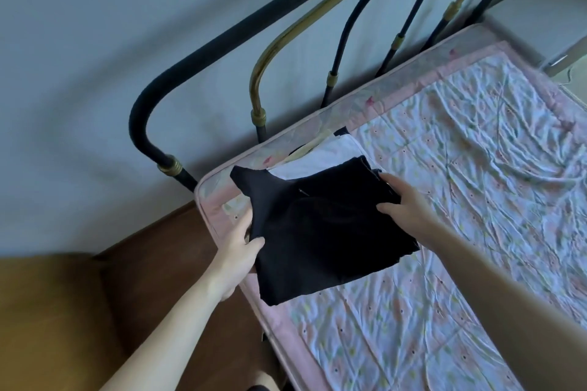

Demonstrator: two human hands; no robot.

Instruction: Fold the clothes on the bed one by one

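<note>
A folded black garment (320,225) is gripped at opposite edges by the left hand (236,251) and right hand (409,203). It is held over white clothes (320,157) on the bed (460,168).

Non-task bits, all placed vs the bed frame

I see a black & brass metal headboard (263,73) w/ a pale wall (95,41) just behind it, brown floor (152,263) below its near post, and a mustard cushion (47,311) further out from it.
</note>
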